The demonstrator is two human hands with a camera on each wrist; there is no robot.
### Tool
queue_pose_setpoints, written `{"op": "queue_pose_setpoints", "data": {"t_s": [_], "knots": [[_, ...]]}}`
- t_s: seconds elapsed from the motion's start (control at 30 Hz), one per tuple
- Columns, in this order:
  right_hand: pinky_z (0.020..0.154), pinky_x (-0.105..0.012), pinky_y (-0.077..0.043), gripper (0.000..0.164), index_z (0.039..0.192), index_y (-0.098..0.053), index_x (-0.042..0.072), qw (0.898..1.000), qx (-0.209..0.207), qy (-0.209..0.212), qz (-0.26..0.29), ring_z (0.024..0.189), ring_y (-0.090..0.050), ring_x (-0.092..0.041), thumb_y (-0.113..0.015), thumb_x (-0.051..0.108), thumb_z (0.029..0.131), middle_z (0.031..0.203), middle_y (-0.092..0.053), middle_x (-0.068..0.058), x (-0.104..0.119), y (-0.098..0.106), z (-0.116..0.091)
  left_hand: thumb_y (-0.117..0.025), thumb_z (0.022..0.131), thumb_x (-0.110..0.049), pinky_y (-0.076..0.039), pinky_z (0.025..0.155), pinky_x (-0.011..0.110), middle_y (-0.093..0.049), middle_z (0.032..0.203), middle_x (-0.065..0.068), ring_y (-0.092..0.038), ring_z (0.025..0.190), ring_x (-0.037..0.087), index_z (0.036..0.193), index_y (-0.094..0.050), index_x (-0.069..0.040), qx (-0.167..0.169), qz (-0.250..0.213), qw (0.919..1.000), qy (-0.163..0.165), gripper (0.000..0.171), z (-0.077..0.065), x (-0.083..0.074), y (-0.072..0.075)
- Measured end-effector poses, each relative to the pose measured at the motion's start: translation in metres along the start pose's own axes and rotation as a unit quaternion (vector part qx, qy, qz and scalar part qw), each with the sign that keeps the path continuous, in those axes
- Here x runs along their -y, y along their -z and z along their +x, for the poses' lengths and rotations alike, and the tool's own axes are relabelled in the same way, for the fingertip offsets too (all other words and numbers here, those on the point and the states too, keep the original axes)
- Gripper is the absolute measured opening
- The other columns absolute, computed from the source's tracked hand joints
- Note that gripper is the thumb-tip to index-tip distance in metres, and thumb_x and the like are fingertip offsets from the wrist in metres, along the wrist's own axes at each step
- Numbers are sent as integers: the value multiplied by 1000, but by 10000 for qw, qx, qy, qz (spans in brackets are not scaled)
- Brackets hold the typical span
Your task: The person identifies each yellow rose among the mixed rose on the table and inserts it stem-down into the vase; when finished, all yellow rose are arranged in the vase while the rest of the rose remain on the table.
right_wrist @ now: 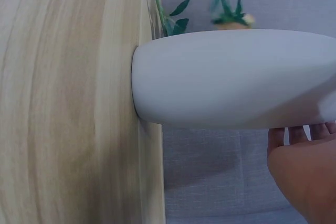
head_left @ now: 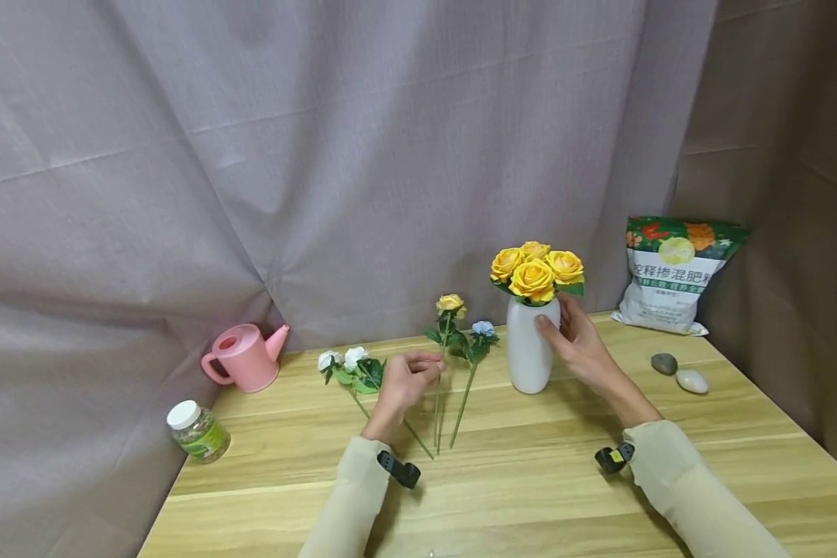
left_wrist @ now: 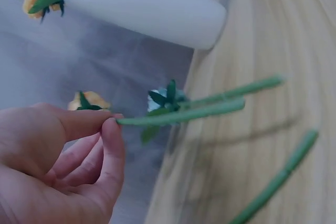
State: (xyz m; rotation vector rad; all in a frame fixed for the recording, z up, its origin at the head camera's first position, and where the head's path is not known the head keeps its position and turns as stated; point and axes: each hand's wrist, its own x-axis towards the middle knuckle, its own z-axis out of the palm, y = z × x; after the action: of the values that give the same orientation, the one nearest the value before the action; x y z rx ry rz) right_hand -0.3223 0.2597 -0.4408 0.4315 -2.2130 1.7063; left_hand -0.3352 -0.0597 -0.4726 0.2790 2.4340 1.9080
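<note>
Between thumb and fingertips, my left hand [head_left: 406, 384] pinches the green stem [left_wrist: 184, 114] of a yellow rose [head_left: 450, 304]. The stem hangs down, with its bloom at the top, left of the vase. My right hand [head_left: 582, 349] grips the upper right side of a white vase [head_left: 528, 353], thumb in front; its other fingers are partly hidden behind. The vase stands upright on the table and holds several yellow roses [head_left: 532, 279]. A blue flower [head_left: 483, 328] lies between the held rose and the vase. White flowers [head_left: 355, 358] lie left of my left hand, partly covered by it.
A pink watering can [head_left: 246, 360] and a white-lidded jar [head_left: 198, 432] stand at the left of the wooden table [head_left: 516, 480]. At the right are a fertilizer bag [head_left: 673, 279], a dark stone [head_left: 664, 363] and a white stone [head_left: 692, 380]. A grey curtain [head_left: 418, 170] hangs behind.
</note>
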Motion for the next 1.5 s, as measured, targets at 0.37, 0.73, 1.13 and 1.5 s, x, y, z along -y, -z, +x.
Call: {"op": "queue_pose_setpoints", "data": {"t_s": [0.37,0.73,1.13,1.5], "knots": [[105,-5,-35,55,152,-31,17,10000,3,45,54,136,-44,-6,-55,26,104,153,-44,-8,0,1,-1,-72,95,-19,-61,84,35,-75,111,18,-72,99,35,117,-70,-9,-498,-973,9885,-1048,25,9,-38,-4],[104,-5,-36,53,151,-31,14,9999,-7,120,68,134,-45,-4,-55,24,105,152,-44,-10,-1,-1,0,-72,94,-18,-62,82,36,-77,105,15,-74,87,24,115,-65,1,-1216,-2403,9269,-2614,29,16,-123,-20],[104,-5,-37,55,154,-29,19,9999,40,90,51,136,-44,-6,-54,24,105,154,-43,-7,0,0,-1,-70,95,-11,-60,86,46,-75,105,19,-73,84,20,108,-62,1,-1270,-3111,8859,-3198,19,25,-168,-38],[103,-5,-37,57,155,-28,20,10000,47,46,14,138,-43,-9,-54,26,105,155,-42,-7,-2,1,-1,-69,95,-10,-61,82,48,-75,102,23,-74,86,33,107,-61,3,-1386,-2494,8993,-3314,19,30,-161,-54]]}}
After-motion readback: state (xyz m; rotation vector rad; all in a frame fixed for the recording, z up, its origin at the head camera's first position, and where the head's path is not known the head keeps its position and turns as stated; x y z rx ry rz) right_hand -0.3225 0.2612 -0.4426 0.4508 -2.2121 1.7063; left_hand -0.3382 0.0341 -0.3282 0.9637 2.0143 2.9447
